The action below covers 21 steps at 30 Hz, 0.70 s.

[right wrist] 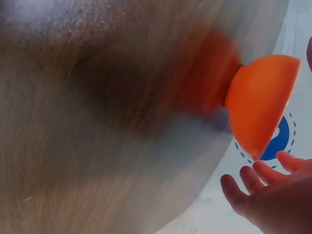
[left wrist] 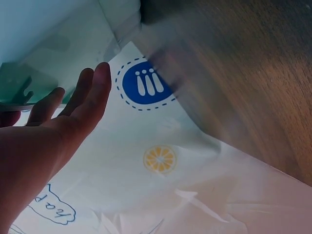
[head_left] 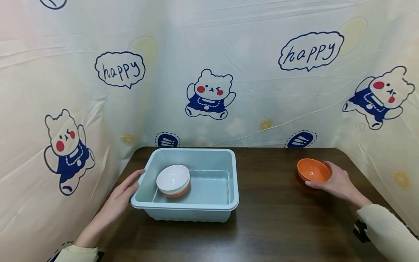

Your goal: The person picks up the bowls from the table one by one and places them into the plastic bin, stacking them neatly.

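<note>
An orange bowl (head_left: 313,170) stands upright on the brown table at the right. Around its right side is my right hand (head_left: 340,183), thumb along the near side and fingers at the far side. In the right wrist view the spread fingertips (right wrist: 261,168) come right up to the bowl's rim, and its foot rests on the tabletop. My left hand (head_left: 122,194) lies against the left rim of a light blue plastic tub (head_left: 184,206), fingers extended along its outside. Inside the tub, at the left, a white bowl (head_left: 173,178) sits stacked on an orange one (head_left: 176,194).
The dark wood table (head_left: 271,218) has rounded far corners. A pale curtain (head_left: 255,91) printed with bears and the word "happy" surrounds it at the back and both sides, close to the table edges.
</note>
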Available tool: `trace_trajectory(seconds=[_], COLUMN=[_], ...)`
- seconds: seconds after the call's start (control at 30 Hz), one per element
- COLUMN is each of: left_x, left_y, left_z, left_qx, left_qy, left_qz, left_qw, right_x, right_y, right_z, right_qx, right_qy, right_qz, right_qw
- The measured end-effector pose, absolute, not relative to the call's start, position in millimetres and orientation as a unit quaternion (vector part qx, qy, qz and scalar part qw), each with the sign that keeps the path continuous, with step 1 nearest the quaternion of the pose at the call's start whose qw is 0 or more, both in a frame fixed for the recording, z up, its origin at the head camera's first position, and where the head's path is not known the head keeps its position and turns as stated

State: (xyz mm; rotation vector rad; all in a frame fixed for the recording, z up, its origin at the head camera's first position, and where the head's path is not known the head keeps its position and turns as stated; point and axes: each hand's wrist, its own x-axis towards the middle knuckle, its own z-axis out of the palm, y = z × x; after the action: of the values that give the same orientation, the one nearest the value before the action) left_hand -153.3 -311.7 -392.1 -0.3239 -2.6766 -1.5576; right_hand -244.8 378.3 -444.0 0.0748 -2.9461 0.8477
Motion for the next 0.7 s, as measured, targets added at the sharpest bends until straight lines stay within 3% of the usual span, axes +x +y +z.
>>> trace_trajectory(seconds=[0.7], left_x=[-152], left_y=[-311], left_z=[-391], left_qx=[-0.090], left_qy=[-0.867], left_qz=[-0.490], left_qw=[0.011], right_x=[-259], right_y=[380], right_z=[-452], right_qx=[0.028], right_qy=[-0.958], right_qz=[0.285], right_qw=[0.024])
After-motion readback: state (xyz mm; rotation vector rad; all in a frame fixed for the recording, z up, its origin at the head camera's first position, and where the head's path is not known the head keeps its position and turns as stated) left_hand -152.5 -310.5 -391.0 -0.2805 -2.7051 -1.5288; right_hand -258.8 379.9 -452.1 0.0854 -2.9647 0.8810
